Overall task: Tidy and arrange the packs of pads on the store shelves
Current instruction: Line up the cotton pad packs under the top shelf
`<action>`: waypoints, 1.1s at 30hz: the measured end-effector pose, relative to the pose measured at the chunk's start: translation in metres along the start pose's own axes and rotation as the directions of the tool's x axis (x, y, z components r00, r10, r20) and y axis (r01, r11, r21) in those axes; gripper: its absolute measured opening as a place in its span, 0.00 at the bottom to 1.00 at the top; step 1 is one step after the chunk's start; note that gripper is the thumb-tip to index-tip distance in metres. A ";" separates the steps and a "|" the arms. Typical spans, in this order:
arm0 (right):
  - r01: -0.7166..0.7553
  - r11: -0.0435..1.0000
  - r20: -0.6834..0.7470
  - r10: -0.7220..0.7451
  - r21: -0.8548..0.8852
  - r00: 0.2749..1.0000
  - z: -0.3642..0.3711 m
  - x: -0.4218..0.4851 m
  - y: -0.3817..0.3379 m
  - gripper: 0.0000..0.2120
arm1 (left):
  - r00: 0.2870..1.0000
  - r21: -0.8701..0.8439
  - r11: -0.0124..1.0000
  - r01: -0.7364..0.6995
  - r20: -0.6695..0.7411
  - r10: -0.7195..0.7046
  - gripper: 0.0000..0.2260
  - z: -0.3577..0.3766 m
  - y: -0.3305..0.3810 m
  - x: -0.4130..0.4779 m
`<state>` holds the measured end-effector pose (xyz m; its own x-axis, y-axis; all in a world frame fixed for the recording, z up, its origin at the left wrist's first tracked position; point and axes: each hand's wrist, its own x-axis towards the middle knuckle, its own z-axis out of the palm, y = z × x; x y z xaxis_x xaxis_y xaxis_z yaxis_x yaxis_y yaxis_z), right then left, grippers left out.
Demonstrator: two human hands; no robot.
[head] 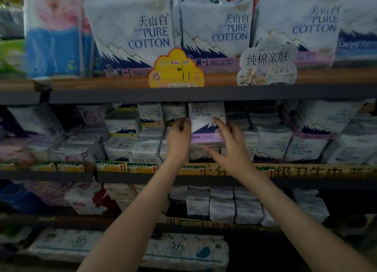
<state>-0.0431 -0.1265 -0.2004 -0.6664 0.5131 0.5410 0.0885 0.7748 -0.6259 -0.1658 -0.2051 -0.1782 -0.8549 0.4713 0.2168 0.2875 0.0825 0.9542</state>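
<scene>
A white pack of pads (206, 121) with a dark mountain print and a purple band stands upright on the middle shelf, on top of other packs. My left hand (179, 138) grips its left edge with curled fingers. My right hand (229, 143) lies against its right front, fingers spread and fairly straight, thumb low at the pack's bottom. More packs of the same brand (151, 114) stand to its left, and stacked packs (273, 145) sit to its right.
The top shelf (204, 92) carries large Pure Cotton bags (134, 33), a yellow price tag (176, 70) and a white flower-shaped sign (267, 61). Lower shelves hold small white packs (222, 206) and wrapped rolls (183, 249). Shelf edges carry green and yellow labels (126, 166).
</scene>
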 end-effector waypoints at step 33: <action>0.241 0.967 0.302 -0.253 0.077 0.919 0.205 -0.015 -0.142 0.28 | 0.848 0.750 0.660 0.052 -0.382 0.367 0.22 -0.260 -0.126 -0.054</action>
<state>-0.1976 -0.3199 -0.2349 -0.8584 0.1639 0.4861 -0.1322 0.8448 -0.5184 -0.2679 -0.4695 -0.2565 -0.7843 0.0944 0.6131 0.4691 0.7370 0.4866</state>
